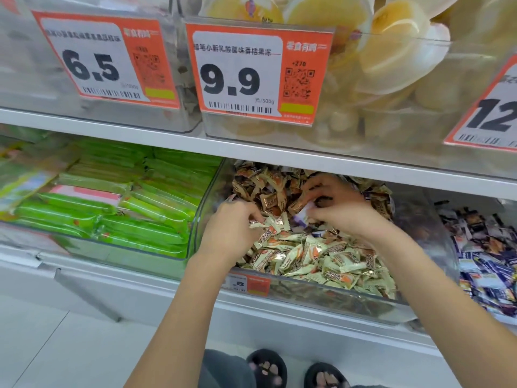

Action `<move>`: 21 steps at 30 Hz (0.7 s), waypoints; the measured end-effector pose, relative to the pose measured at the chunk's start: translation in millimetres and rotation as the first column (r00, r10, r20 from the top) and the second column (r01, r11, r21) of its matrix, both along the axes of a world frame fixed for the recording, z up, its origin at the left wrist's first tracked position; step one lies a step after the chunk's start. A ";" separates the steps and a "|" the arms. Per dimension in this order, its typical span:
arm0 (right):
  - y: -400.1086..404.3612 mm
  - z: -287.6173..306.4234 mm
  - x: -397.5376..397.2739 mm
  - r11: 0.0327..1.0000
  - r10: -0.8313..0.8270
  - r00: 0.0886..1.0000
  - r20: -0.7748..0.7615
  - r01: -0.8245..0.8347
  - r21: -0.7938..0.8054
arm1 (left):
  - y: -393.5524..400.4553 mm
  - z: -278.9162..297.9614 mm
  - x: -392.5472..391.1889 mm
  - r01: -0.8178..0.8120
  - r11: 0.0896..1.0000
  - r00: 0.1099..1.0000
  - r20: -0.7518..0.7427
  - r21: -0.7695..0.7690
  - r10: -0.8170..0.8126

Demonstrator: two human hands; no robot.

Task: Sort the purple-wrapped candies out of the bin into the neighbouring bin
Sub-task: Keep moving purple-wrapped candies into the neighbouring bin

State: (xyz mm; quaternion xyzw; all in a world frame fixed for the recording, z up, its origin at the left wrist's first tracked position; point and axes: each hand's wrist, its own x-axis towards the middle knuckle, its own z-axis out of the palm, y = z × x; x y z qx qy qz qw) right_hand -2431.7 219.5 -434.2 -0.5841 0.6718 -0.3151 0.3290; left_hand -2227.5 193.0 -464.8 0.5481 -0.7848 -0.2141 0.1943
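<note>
Right hand (340,210) pinches a pale purple-and-white wrapped candy (302,217), crinkled.

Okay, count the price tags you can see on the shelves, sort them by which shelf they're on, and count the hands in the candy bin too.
Upper shelf price tags: 3, reading 6.5, 9.9 and a cut-off 12
Lower shelf price tags: 1, partly hidden
Hands in the candy bin: 2, left and right
Total: 6

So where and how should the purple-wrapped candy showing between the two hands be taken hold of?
Probably by its exposed end, pinched from above. The purple-wrapped candy is mostly buried among cream candies, under the right hand; only that end pokes out. The left hand could clear neighbours.
</note>
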 end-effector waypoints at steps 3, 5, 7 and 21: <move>39.1 15.7 -24.9 0.959 -0.183 0.983 -0.005 0.177 -0.219 | -0.2 -0.4 -0.1 0.007 0.999 0.999 -0.035 -0.038 -0.008; 72.3 19.3 -49.0 0.834 -0.398 0.917 -0.041 0.343 -0.432 | 2.2 0.5 -1.6 -0.009 0.998 1.000 -0.013 -0.066 0.008; 105.7 17.4 -73.2 0.642 -0.573 0.818 0.047 0.484 -0.595 | 6.6 1.5 -4.9 -0.014 0.995 0.999 0.048 -0.098 0.019; 97.0 14.1 -30.5 0.948 -0.057 0.915 -0.400 -0.076 -0.310 | 36.9 -2.6 -54.8 0.456 0.881 0.890 -0.049 0.126 -0.453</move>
